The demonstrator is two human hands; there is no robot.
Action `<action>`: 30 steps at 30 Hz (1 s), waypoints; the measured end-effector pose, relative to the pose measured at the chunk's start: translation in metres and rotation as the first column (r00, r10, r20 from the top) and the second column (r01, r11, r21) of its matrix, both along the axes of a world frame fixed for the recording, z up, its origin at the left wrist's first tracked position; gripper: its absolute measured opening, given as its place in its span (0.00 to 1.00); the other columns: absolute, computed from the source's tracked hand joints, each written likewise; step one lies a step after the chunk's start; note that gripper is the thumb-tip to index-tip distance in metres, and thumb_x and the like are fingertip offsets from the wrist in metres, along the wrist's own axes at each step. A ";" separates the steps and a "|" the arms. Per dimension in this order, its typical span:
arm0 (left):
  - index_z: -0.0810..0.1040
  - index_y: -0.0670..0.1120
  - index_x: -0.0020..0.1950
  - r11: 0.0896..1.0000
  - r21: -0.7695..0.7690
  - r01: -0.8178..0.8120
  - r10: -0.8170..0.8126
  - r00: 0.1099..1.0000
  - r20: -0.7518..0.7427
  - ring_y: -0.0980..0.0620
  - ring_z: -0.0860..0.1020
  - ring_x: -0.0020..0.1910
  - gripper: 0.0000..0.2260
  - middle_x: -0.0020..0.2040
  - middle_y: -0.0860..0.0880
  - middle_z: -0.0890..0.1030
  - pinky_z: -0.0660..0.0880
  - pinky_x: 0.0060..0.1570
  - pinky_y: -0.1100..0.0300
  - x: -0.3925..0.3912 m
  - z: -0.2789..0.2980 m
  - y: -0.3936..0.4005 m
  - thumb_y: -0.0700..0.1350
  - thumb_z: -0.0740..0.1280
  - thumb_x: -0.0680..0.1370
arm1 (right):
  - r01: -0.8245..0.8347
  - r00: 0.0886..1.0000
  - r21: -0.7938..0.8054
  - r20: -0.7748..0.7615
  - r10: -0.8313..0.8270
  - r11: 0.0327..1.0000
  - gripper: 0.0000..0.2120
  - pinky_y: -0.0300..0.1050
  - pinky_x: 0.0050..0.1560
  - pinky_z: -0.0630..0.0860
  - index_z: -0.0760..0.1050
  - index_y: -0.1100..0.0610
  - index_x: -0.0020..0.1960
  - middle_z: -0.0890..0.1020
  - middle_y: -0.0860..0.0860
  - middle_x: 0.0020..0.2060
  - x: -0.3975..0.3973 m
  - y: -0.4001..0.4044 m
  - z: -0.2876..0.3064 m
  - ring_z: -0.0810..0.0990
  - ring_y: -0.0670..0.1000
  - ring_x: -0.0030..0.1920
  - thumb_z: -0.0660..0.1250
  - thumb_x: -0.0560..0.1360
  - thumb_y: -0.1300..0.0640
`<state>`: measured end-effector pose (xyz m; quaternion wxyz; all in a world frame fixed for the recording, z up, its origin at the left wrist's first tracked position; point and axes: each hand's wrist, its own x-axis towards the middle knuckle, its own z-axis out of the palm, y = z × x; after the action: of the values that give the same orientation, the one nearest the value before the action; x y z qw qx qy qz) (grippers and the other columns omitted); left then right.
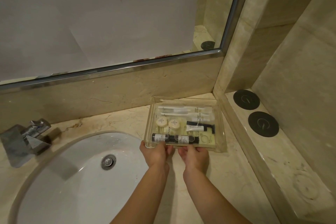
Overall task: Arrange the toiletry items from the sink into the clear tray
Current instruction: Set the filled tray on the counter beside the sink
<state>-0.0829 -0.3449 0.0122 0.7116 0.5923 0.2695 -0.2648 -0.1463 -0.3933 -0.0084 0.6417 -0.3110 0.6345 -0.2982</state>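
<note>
The tray (221, 123) sits on the table (227, 178) right of the sink (72, 178), already filled. Both hands, left (155, 153) and right (195, 155), grip its near rim. Stiff, slick acrylic, probably light; loose bottles (174, 139) may roll, so keep it level.

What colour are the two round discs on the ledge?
Dark grey-black discs, seen in the head view.

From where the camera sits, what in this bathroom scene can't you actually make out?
- Head view: print on the small dark-capped bottles in the clear plastic tray is too small to read.
- Fingertips of both hands, left and right, are hidden behind the tray's near wall.
- The white oval sink basin is cut off by the bottom edge.
</note>
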 end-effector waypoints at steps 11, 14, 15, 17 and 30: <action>0.61 0.50 0.60 0.997 0.021 0.075 -0.074 0.997 -0.020 0.46 0.79 0.32 0.20 0.49 0.37 0.79 0.81 0.45 0.52 -0.004 0.003 -0.008 0.32 0.62 0.74 | -0.006 0.999 -0.032 -0.037 0.005 0.999 0.05 0.51 0.43 0.83 0.76 0.58 0.39 0.83 0.54 0.31 -0.004 -0.018 0.001 0.85 0.53 0.32 0.65 0.74 0.63; 0.64 0.46 0.59 0.995 0.022 0.099 -0.098 0.995 -0.012 0.46 0.79 0.33 0.16 0.46 0.37 0.79 0.81 0.44 0.53 -0.007 0.005 -0.013 0.32 0.62 0.75 | 0.013 1.000 -0.018 -0.016 -0.013 1.000 0.03 0.49 0.43 0.82 0.73 0.60 0.49 0.82 0.53 0.33 -0.004 -0.024 0.003 0.85 0.53 0.35 0.65 0.76 0.62; 0.64 0.45 0.59 0.994 0.025 0.104 -0.104 0.995 -0.007 0.45 0.79 0.34 0.16 0.45 0.38 0.79 0.81 0.44 0.53 -0.008 0.005 -0.014 0.33 0.62 0.76 | 0.017 1.000 -0.017 -0.005 -0.017 1.000 0.06 0.49 0.44 0.82 0.72 0.57 0.53 0.82 0.52 0.34 -0.004 -0.026 0.003 0.85 0.52 0.36 0.65 0.76 0.61; 0.64 0.45 0.59 0.993 0.040 0.113 -0.113 0.994 0.001 0.45 0.80 0.34 0.15 0.45 0.37 0.80 0.81 0.46 0.51 -0.008 0.005 -0.015 0.33 0.62 0.76 | 0.007 1.000 -0.031 -0.002 -0.007 0.999 0.11 0.49 0.45 0.82 0.73 0.56 0.59 0.83 0.51 0.36 -0.004 -0.027 0.000 0.85 0.51 0.37 0.65 0.77 0.59; 0.72 0.36 0.57 0.979 0.148 0.141 -0.143 0.990 -0.003 0.44 0.81 0.37 0.14 0.45 0.38 0.82 0.80 0.42 0.54 -0.012 -0.013 -0.033 0.35 0.70 0.73 | -0.032 0.999 -0.050 -0.016 0.031 0.998 0.13 0.42 0.41 0.77 0.75 0.57 0.62 0.81 0.49 0.48 0.001 -0.046 0.000 0.85 0.50 0.42 0.61 0.78 0.62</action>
<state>-0.0946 -0.3782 -0.0006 0.6459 0.6623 0.2428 -0.2919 -0.1450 -0.4394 -0.0089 0.6333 -0.3394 0.6267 -0.3016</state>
